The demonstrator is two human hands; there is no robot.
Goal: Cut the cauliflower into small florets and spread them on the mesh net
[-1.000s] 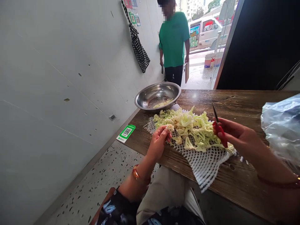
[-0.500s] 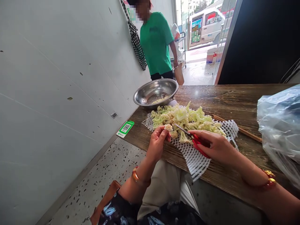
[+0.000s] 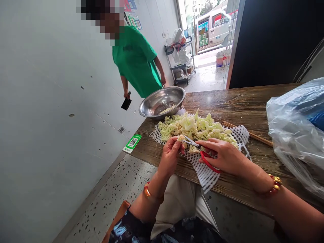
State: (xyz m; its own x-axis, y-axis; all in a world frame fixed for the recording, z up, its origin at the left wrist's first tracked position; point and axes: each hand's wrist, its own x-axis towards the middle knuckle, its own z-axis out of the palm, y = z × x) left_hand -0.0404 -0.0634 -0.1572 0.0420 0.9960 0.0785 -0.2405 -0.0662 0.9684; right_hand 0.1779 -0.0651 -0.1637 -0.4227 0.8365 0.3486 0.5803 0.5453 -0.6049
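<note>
Between the thumb and fingers of my left hand [image 3: 170, 152] is a small cauliflower floret [image 3: 180, 138]. My right hand [image 3: 225, 154] grips red-handled scissors [image 3: 209, 162], whose blades are spread around the floret's edge. Just beyond both hands lies a heap of pale cauliflower pieces [image 3: 188, 123]. Under the heap is a white foam net [image 3: 206, 175], part of it draping over the table's near edge. A steel bowl [image 3: 145, 109] behind the heap has some small cauliflower bits [image 3: 168, 109] in its bottom.
On the wooden table [image 3: 255, 101], thin sticks [image 3: 260, 138] lie right of the heap, near a clear plastic bag [image 3: 286, 135]. A green QR-code card [image 3: 132, 143] rests at the left corner. Behind the bowl stands a person in a green shirt [image 3: 136, 60], holding a dark flat object [image 3: 126, 103].
The scissor blades have opened and moved left onto the floret in my left hand. The person in green has come nearer and left. My view has shifted slightly.
</note>
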